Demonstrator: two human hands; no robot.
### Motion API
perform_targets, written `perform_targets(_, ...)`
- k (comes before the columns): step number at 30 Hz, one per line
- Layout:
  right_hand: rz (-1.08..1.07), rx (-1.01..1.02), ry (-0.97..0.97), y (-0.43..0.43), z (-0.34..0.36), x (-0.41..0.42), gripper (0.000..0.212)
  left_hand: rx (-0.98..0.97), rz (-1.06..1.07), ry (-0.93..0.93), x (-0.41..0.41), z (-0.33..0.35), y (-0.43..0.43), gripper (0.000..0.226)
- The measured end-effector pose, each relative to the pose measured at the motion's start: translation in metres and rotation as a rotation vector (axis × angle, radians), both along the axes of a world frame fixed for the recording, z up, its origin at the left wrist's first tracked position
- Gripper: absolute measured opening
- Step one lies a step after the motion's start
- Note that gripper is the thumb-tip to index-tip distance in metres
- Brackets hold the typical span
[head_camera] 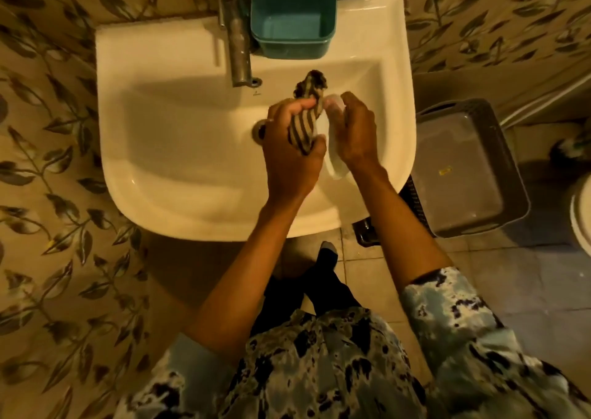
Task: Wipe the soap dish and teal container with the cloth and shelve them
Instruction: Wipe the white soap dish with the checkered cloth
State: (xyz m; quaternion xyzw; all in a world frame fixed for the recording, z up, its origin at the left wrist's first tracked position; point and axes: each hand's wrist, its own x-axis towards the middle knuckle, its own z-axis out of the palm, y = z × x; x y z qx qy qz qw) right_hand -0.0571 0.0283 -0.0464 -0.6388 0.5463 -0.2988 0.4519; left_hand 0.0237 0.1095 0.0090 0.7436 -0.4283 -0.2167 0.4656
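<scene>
Writing unreadable; left hand (289,150) presses cloth (305,121) on soap dish (332,159).

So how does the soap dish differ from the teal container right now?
The soap dish is pale and shallow, while the teal container is dark teal, deep and boxy. The dish is held over the basin by the right hand as the left hand rubs it with the striped cloth; the container sits untouched on the sink ledge beside the tap. Neither is shelved yet.

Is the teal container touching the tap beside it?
Cannot tell. In the head view the teal container sits on the sink ledge right beside the tap, but no clear gap or contact shows.
</scene>
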Motion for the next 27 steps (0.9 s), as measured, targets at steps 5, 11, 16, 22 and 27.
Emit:
perform_targets(5, 0.017, 0.045, -0.079, 0.013, -0.009, 0.003, 0.025, -0.014, -0.050, -0.184, -0.026, 0.001, 0.020, 0.029)
perform_targets(11, 0.267, -0.169, 0.009, 0.017, 0.000, -0.011, 0.032, 0.199, -0.264, 0.136, 0.028, 0.006, -0.024, 0.020)
perform_targets(16, 0.267, -0.156, 0.102, -0.006, -0.004, -0.018, 0.046, 0.016, -0.169, -0.020, -0.008, 0.010, 0.027, 0.028)
perform_targets(22, 0.295, -0.149, -0.041, 0.008, 0.009, -0.010, 0.036, 0.154, -0.120, 0.245, 0.017, 0.017, -0.017, 0.021)
perform_targets(27, 0.242, -0.186, -0.017, -0.011, 0.022, -0.007, 0.040, 0.209, -0.048, 0.531, 0.015, 0.006, 0.010, 0.044)
